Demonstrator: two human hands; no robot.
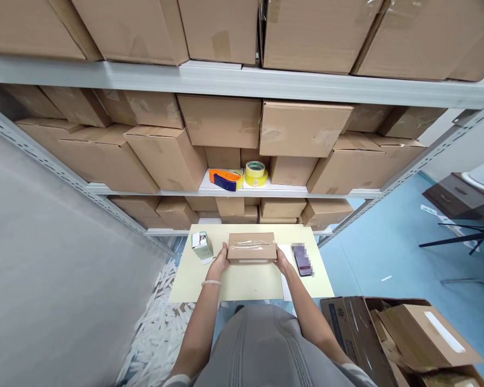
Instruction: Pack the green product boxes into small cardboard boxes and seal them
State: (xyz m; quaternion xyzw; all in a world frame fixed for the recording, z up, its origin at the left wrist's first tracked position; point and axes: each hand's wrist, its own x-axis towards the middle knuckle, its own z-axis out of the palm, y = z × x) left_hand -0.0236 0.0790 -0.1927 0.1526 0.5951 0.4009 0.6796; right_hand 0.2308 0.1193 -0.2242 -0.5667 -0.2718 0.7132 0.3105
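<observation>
A brown cardboard box [251,248] with clear tape across its top is held between my two hands over the pale yellow table [246,287]. My left hand [221,259] grips its left end, and my right hand [281,260] grips its right end. The fingers under the box are partly hidden. Left of my left hand stands a small white and green carton [202,245] with an open top. A dark phone [302,260], partly pixelated, lies right of my right hand, beside a white sheet of paper [286,290].
Metal shelves [234,79] full of cardboard boxes rise behind the table. An orange and blue tape dispenser [226,179] and yellow tape rolls [255,173] sit on the middle shelf. White paper strips [165,322] litter the floor at left. A large carton [349,328] holding boxes stands at lower right.
</observation>
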